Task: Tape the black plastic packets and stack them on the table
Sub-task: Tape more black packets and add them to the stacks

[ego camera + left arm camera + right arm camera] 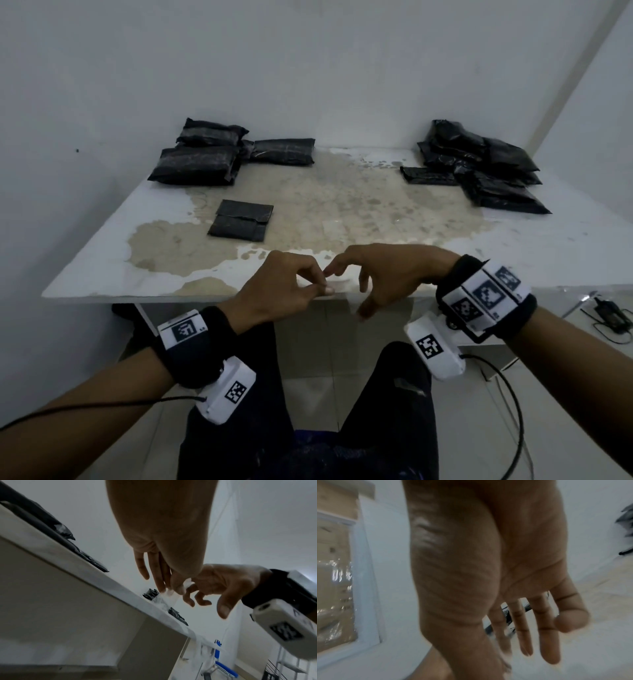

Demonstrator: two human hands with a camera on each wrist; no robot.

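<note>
Head view shows your left hand (284,291) and right hand (383,274) meeting at the near edge of the table (102,270). Your left thumb and forefinger are curled into a pinch; in the left wrist view a clear strip of tape (171,597) hangs at those fingertips. Your right forefinger tip touches the same spot, its other fingers loosely spread and bent; whether it grips the tape, you cannot tell. Further in, a flat packet (241,220) lies alone left of centre. At the back left sits a stack (205,154), and at the back right a looser pile (479,168).
</note>
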